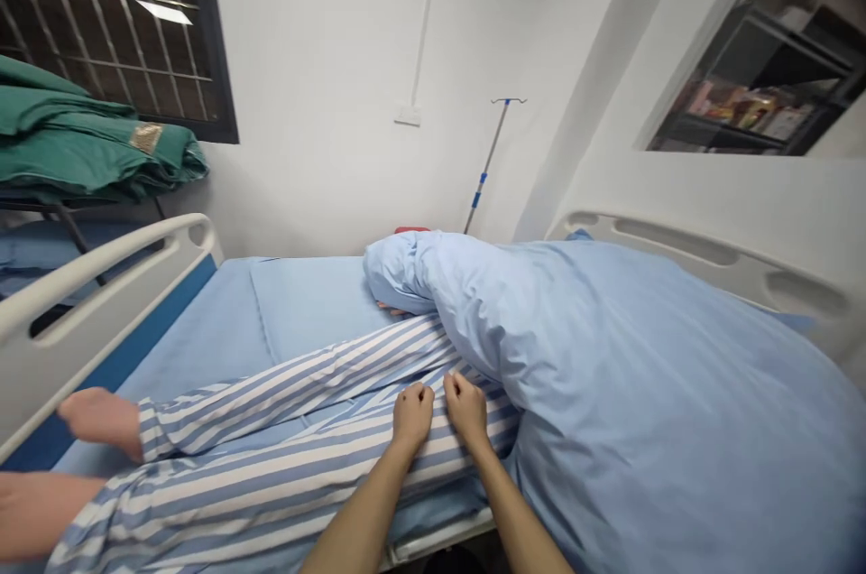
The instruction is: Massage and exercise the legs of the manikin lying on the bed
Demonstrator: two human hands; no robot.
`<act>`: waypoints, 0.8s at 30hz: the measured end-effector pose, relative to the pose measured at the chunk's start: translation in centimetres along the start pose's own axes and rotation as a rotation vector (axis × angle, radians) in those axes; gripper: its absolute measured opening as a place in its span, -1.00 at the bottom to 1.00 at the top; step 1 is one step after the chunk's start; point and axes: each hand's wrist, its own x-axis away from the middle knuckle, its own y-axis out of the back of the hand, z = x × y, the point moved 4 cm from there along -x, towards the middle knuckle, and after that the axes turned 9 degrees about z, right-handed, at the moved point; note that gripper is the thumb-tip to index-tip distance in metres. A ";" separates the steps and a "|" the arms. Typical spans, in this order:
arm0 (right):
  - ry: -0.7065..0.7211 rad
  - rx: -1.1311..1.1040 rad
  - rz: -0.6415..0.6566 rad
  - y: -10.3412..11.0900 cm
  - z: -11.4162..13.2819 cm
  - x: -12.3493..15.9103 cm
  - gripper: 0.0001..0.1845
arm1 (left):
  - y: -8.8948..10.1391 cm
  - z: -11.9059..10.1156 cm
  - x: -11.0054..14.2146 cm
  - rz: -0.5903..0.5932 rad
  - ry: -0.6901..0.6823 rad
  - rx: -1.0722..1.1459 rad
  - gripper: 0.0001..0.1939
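My left hand (pixel 413 416) and my right hand (pixel 466 410) are side by side over the upper thighs of a lying figure, a small gap between them. Both are closed into fists with the thumb sides up. Under them are blue-and-white striped trousers (pixel 271 466); whether cloth is caught in the fingers is hidden. A bulky light blue quilt (pixel 609 375) covers the figure from the hips up, its folded edge just right of my right hand. Two bare feet (pixel 105 421) stick out of the trouser legs at the left.
The bed has a blue sheet (pixel 317 290), a pale footboard (pixel 115 285) at left and a headboard (pixel 704 254) at right. A drip pole (pixel 488 163) stands by the wall. Green folded covers (pixel 87 145) lie beneath a barred window. The near bed edge (pixel 439 538) runs below my forearms.
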 end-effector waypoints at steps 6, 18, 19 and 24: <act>0.015 0.110 0.037 -0.5 -0.2 -0.1 -0.57 | 11.1 9.5 4.7 -0.063 0.075 -0.041 -0.67; -0.024 0.234 0.092 -1.1 -0.4 -0.3 -0.60 | 31.2 20.4 14.4 -0.463 0.305 -0.111 -0.66; -0.024 0.241 0.092 -1.1 -0.3 -0.3 -0.60 | 30.4 20.6 14.8 -0.467 0.343 -0.170 -0.68; -0.040 0.287 0.123 -1.2 0.3 -0.3 -0.60 | 27.6 21.1 15.2 -0.361 0.468 -0.365 -0.81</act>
